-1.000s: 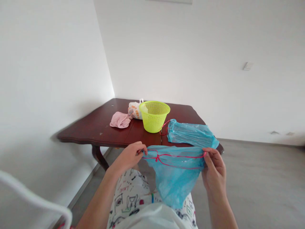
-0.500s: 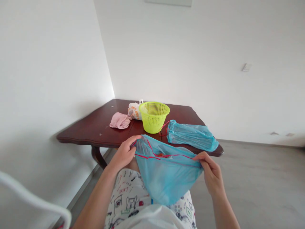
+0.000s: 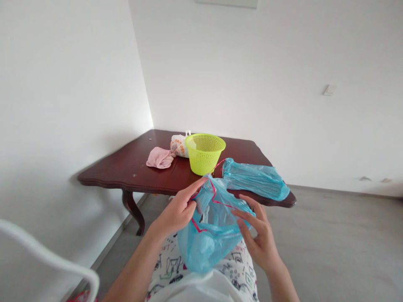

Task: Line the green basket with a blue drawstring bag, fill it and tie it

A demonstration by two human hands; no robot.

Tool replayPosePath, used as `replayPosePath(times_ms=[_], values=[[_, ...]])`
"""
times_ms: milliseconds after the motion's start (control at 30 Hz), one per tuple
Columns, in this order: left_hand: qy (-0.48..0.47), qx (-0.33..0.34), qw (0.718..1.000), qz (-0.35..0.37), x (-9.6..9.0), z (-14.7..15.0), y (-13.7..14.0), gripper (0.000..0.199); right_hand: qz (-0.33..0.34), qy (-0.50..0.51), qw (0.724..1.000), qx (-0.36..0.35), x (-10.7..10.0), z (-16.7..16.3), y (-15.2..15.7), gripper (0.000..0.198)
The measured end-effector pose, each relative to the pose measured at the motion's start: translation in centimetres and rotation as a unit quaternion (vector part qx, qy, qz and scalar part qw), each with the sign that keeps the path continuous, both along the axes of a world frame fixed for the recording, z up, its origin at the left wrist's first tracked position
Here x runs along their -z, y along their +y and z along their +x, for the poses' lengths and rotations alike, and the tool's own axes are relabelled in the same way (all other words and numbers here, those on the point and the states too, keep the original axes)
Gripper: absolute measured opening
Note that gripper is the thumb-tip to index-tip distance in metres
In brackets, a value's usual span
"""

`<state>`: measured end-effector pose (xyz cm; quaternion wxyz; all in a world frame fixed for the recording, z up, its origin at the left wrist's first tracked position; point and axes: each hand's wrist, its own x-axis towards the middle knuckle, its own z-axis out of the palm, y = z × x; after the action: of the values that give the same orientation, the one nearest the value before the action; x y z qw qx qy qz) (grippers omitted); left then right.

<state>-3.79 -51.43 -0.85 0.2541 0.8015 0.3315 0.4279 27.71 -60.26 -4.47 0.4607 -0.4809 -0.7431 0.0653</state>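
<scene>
A blue plastic drawstring garbage bag [image 3: 208, 243] hangs over my lap, its mouth gaping and edged with red drawstring. My left hand [image 3: 178, 209] pinches the rim on the left, index finger stretched along the edge. At the right side of the mouth, my right hand [image 3: 260, 235] has its fingers spread and touching the plastic, not closed round it. Something pale lies inside the bag; I cannot make out what. Beyond it on the table, a second blue garbage bag [image 3: 255, 178] with a red drawstring lies flattened.
On the dark wooden table [image 3: 122, 167] stand a yellow-green plastic basket [image 3: 204, 161], a white bag with orange print [image 3: 179, 146] and a pink cloth [image 3: 160, 158]. White walls meet behind the table. A white curved bar [image 3: 47, 256] crosses the lower left.
My hands have come closer together, so the bag's rim has gone from stretched to bunched and gaping. The right fingers have loosened from their pinch and spread.
</scene>
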Motion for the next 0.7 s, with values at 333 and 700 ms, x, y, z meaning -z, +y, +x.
replayPosePath(times_ms=[333, 700], values=[[0.04, 0.058, 0.998, 0.005, -3.6, -1.5, -2.5, 0.097, -0.131, 0.054, 0.981, 0.13, 2.8, -0.4, 5.0, 0.046], [0.058, -0.248, 0.959, 0.126, -3.1, -3.3, -0.7, 0.041, 0.028, 0.344, 0.933, 0.096, -8.0, -2.6, 1.0, 0.035]])
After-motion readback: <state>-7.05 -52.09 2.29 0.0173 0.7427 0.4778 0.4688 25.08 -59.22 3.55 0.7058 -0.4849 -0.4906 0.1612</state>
